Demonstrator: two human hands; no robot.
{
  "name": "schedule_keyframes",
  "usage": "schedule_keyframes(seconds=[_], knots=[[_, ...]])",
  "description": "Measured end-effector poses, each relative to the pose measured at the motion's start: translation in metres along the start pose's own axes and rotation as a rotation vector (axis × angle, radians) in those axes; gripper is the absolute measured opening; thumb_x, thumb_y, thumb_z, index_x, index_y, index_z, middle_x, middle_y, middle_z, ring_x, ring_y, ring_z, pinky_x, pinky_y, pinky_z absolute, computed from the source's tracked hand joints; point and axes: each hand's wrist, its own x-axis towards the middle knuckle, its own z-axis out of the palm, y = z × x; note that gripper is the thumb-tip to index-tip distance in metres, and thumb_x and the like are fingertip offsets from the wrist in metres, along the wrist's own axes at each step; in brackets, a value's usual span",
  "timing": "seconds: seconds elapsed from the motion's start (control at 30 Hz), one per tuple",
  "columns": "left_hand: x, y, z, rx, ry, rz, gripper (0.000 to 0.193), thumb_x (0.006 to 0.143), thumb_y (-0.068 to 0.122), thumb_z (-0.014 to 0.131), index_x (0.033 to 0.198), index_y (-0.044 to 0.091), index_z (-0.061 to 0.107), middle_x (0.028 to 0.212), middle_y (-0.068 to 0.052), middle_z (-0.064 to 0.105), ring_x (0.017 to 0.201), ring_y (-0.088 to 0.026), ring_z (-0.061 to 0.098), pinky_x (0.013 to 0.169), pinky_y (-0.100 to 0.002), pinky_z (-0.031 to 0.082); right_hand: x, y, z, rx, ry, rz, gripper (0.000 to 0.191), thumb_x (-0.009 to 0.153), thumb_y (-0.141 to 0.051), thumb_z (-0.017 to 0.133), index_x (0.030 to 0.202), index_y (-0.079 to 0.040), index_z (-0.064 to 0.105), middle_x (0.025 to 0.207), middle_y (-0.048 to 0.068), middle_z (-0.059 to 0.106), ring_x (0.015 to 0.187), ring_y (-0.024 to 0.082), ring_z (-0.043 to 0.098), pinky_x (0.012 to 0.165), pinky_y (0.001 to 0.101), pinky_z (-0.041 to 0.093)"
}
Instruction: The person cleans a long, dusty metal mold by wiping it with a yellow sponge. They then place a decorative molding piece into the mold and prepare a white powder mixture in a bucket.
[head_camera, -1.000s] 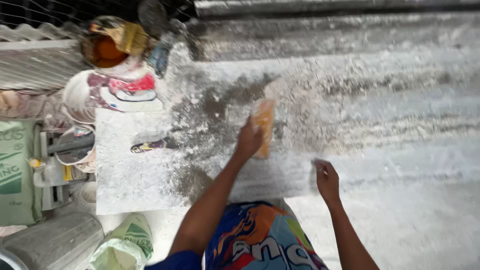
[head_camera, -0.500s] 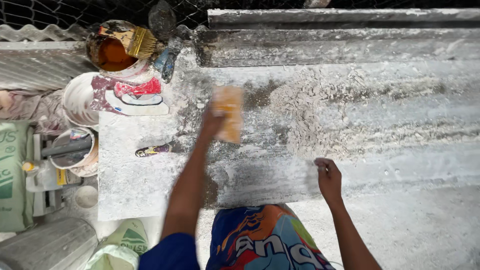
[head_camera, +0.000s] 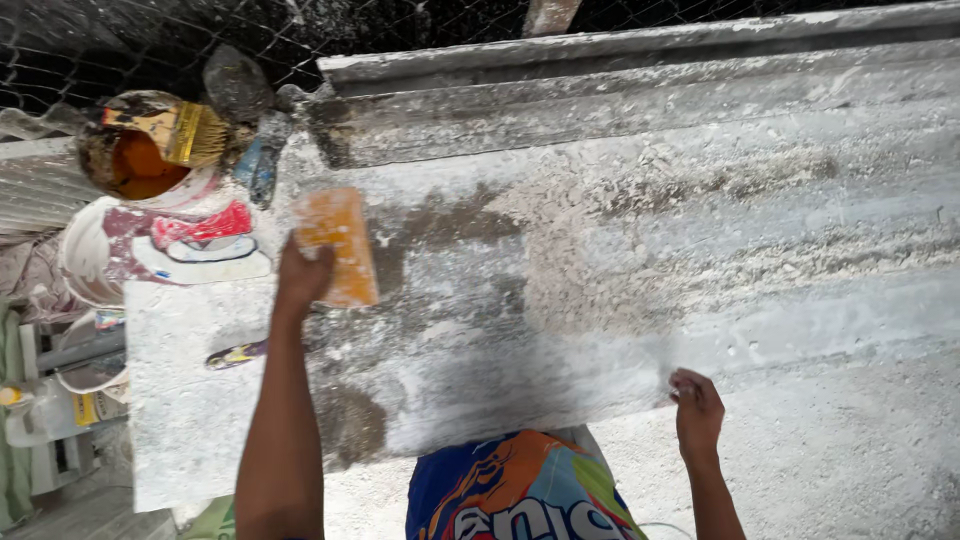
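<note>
Far left clutter: a grey chair-like frame (head_camera: 70, 400) and a small bottle (head_camera: 25, 415) are cut off by the picture's left edge and hard to make out.
White bucket (head_camera: 90, 255): stands past the slab's left end, partly hidden under a crumpled red-and-white bag (head_camera: 195, 245); its contents do not show.
Paint tin (head_camera: 135, 155): beyond the bucket, near the wire mesh (head_camera: 120, 40); orange liquid inside, and a wide brush (head_camera: 185, 135) with a yellow ferrule lies across its rim.
Small tool (head_camera: 235, 353): a short dark and yellow handle on the slab's left end, just left of the forearm; its kind cannot be told.
Slab (head_camera: 620, 250): a long grey, dust-covered surface running from the left end to the picture's right edge, with darker patches near the block.
Left hand (head_camera: 300, 275): arm stretched across the slab's left part; fingers curled over the near edge of the sanding block, pressing it flat, fingertips hidden beneath.
Sanding block (head_camera: 340, 240): orange, rectangular, blurred; lies on the slab near its far left corner, most of it sticking out beyond the fingers.
Shirt (head_camera: 510, 490): bright blue, orange and green, cut off by the picture's bottom edge.
Right hand (head_camera: 697, 405): on the slab's near edge, fingers bent and resting on it, holding nothing.
</note>
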Motion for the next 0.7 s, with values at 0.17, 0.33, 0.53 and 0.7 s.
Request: schedule_keyframes(seconds=[0.17, 0.33, 0.53, 0.7], knots=[[0.034, 0.027, 0.148, 0.118, 0.105, -0.121, 0.077, 0.094, 0.030, 0.072, 0.150, -0.004, 0.031, 0.139, -0.029, 0.050, 0.123, -0.039, 0.055, 0.101, -0.050, 0.047, 0.060, 0.015, -0.048, 0.020, 0.009, 0.028, 0.022, 0.105, -0.002, 0.048, 0.122, -0.003, 0.062, 0.117, 0.009, 0.070, 0.110, 0.019, 0.067, 0.092, 0.0356, 0.057], [0.042, 0.136, 0.418, 0.215, -0.209, 0.229, 0.071, 0.095, 0.036, 0.068, 0.153, 0.008, 0.041, 0.150, -0.025, 0.049, 0.139, -0.045, 0.046, 0.116, -0.052, 0.037, 0.167, -0.003, -0.063, -0.137, -0.178, -0.220, 0.019, 0.106, -0.003, 0.052, 0.121, -0.002, 0.064, 0.113, 0.008, 0.071, 0.102, 0.014, 0.067, 0.087, 0.0289, 0.056], [0.017, 0.149, 0.429, 0.245, -0.365, 0.147, 0.068, 0.100, 0.032, 0.062, 0.155, 0.005, 0.034, 0.155, -0.023, 0.043, 0.141, -0.047, 0.035, 0.112, -0.058, 0.027, 0.233, -0.002, -0.093, -0.272, -0.239, -0.241, 0.022, 0.105, -0.002, 0.053, 0.122, -0.004, 0.066, 0.112, 0.008, 0.072, 0.084, 0.015, 0.060, 0.073, 0.0281, 0.049], [-0.087, 0.087, 0.203, -0.066, -0.001, -0.367, 0.030, 0.103, 0.025, 0.066, 0.120, 0.000, 0.064, 0.086, -0.013, 0.065, 0.065, -0.020, 0.058, 0.052, -0.037, 0.047, 0.235, 0.027, -0.112, -0.461, -0.131, -0.710, 0.027, 0.102, -0.003, 0.055, 0.128, -0.004, 0.060, 0.133, 0.015, 0.061, 0.126, 0.030, 0.054, 0.104, 0.0428, 0.047]])
